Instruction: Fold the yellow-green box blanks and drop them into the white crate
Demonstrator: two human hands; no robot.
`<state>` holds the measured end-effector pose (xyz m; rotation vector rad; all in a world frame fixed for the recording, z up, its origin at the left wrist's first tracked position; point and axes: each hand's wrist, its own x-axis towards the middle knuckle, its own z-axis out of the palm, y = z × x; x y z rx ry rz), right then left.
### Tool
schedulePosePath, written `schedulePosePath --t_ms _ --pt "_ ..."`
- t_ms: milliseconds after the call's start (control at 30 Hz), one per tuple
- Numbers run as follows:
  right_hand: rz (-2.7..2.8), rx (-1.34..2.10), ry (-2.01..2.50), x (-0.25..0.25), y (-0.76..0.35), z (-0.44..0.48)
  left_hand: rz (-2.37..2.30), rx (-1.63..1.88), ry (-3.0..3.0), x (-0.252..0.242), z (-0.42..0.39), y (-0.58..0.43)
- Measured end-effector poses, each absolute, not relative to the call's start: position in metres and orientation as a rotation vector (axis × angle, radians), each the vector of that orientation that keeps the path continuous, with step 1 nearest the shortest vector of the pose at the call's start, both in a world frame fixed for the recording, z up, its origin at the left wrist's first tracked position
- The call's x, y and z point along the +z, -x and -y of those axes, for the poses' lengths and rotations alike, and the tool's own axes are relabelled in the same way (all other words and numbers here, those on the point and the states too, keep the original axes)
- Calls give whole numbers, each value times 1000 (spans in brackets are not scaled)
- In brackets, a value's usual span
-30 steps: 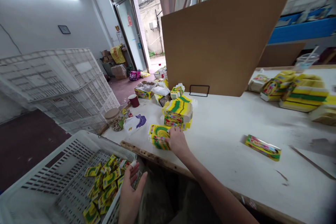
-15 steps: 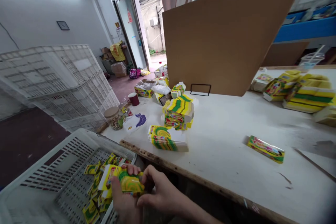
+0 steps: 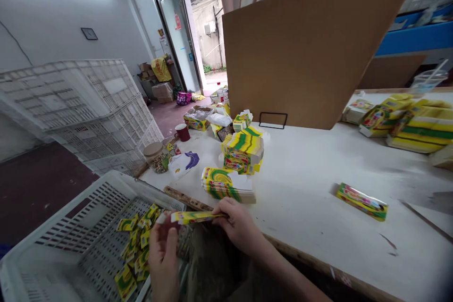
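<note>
A yellow-green printed carton (image 3: 195,217) is held nearly edge-on above the table's front edge. My right hand (image 3: 234,222) pinches its right end between thumb and fingers. My left hand (image 3: 164,245) is at the carton's left end, fingers curled against it, thumb lower down; part of the grip is hidden. Below and left stands a pale plastic crate (image 3: 88,240) with several small yellow-green packets (image 3: 132,240) inside. Just beyond my hands, a stack of flat cartons (image 3: 226,184) lies on the white table (image 3: 293,198).
More cartons (image 3: 244,151) are piled behind the stack. A single carton (image 3: 361,201) lies to the right. A large cardboard sheet (image 3: 300,56) stands upright at the back. A jar (image 3: 155,158) and a maroon mug (image 3: 182,132) stand at left, near stacked white crates (image 3: 88,104).
The carton has turned from showing its broad printed face to nearly edge-on and risen slightly. My right hand has moved up and right, to the carton's far end.
</note>
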<state>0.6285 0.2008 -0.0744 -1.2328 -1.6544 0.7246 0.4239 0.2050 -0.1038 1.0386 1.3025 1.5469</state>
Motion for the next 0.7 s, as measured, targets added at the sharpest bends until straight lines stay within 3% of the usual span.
schedulePosePath --t_ms 100,200,333,500,700 --pt "1982 340 1278 -72 -633 -199 -1353 1417 -1486 -90 -206 -413" --pt "2194 222 1091 -67 -626 -191 -1351 958 -1791 -84 -204 -420" --pt "1812 232 1026 -61 -618 -179 -1450 783 -1825 -92 -204 -435" --pt "1360 790 1308 -65 -619 -180 -1654 910 -1836 -103 -195 -444" --pt "1246 1330 1028 -71 -613 -186 -1583 967 -1852 -106 -190 -449"
